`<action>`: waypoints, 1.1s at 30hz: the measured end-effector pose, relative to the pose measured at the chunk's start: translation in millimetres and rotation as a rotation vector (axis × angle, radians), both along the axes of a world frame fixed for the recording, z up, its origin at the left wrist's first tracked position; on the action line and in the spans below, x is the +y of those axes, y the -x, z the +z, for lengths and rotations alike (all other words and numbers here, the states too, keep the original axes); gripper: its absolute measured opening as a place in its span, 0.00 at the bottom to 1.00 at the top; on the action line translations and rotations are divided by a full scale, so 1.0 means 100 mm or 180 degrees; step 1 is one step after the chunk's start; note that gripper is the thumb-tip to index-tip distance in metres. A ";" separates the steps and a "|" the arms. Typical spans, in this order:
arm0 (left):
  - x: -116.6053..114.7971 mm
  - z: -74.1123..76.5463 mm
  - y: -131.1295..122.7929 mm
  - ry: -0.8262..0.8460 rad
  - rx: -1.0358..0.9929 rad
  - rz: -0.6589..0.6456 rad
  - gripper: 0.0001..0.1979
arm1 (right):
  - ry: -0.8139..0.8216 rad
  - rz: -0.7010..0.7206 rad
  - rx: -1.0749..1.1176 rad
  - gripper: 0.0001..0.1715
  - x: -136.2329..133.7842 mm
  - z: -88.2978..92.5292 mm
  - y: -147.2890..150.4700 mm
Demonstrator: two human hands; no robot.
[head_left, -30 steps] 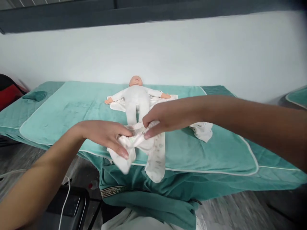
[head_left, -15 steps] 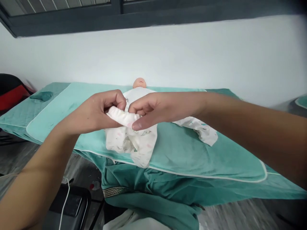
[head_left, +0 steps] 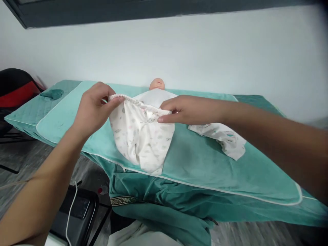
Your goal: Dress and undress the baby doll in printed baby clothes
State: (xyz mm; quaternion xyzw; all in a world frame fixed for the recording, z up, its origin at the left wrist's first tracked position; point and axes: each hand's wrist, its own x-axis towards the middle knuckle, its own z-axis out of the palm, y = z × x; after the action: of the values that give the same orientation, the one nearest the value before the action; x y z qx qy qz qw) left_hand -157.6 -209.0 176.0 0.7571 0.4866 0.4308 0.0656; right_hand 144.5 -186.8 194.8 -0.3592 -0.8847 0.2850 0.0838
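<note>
Small white baby pants (head_left: 140, 136) with a faint print hang between my hands, their gathered elastic waistband spread along the top. My left hand (head_left: 96, 104) pinches one end of the waistband. My right hand (head_left: 176, 108) is closed on the other end. The lower part of the pants reaches down to the mat's near edge. Behind them lies a baby doll (head_left: 157, 83); only part of its head and a white garment on its body (head_left: 151, 97) show, the rest being hidden by the pants and my hands.
A teal mat (head_left: 205, 164) with white piping covers the bed. Another printed white garment (head_left: 228, 138) lies right of the doll. A white wall (head_left: 179, 51) rises behind. A black and red chair (head_left: 19, 92) stands at left; a black case-like object (head_left: 77, 212) with a white cable sits below.
The bunched pants have opened out, and their waistband is stretched wider. My hands have moved apart, the left one leftward and up, the right one to the right. The view has shifted slightly.
</note>
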 end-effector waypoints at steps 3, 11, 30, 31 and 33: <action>0.12 -0.22 -0.13 0.0502 -0.1034 0.0039 0.17 | 0.0552 0.0066 0.0302 0.23 -0.02 -0.08 0.15; 0.37 -1.21 -0.31 0.1677 -0.2432 -0.0380 0.24 | 0.1123 -0.0687 0.2132 0.15 0.50 -0.80 0.72; 0.88 -1.87 -1.02 0.2049 -0.1185 0.0107 0.21 | -0.0772 -0.3010 0.1150 0.37 2.53 -1.97 -0.13; 0.91 -1.86 -1.00 0.2109 -0.1176 0.0070 0.21 | -0.0607 -0.3095 0.1019 0.40 2.60 -1.98 -0.19; 0.91 -1.78 -0.95 0.2004 -0.1307 0.0139 0.21 | -0.0280 -0.3128 0.0772 0.42 2.69 -1.98 -0.29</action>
State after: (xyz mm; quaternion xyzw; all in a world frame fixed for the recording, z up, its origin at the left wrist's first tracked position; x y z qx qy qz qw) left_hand -62.4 -117.6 -2.3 0.5871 0.5880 0.4043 0.3821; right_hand 173.1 82.5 -3.2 -0.6934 -0.6063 0.2141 0.3251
